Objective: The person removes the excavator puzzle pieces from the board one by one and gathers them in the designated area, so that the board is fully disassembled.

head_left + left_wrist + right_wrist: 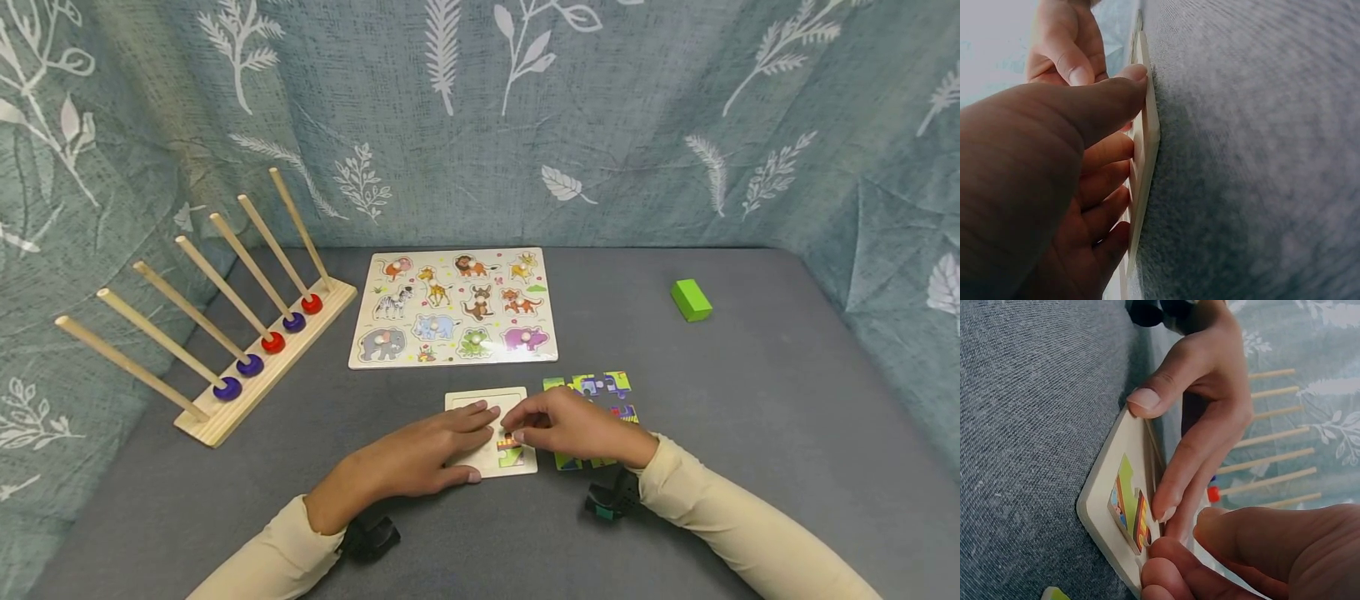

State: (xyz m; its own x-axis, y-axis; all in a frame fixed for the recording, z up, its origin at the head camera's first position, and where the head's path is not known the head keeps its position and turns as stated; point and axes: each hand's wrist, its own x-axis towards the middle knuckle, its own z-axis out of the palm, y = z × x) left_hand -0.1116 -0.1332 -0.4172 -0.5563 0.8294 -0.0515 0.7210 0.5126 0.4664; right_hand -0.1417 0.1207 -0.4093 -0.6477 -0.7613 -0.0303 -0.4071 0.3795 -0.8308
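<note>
A small pale wooden puzzle tray [484, 400] lies on the table, with colourful jigsaw pieces [511, 455] fitted together in its near right corner. My left hand [431, 450] rests across the tray's left part, fingers extended over its board. Its thumb [1119, 94] lies at the near edge. Over the tray's right side, my right hand [573, 425] bends its fingers down beside the joined pieces. In the right wrist view its fingertips [1163, 559] touch the board right at the pieces' edge, and a gap shows between them and the thumb [1210, 526].
Loose jigsaw pieces [617, 383] lie right of the tray, partly hidden under my right hand. Behind stands an animal peg puzzle [453, 304]. A wooden peg rack [255, 379] with red and purple beads is at the left, a green block [691, 300] at the back right.
</note>
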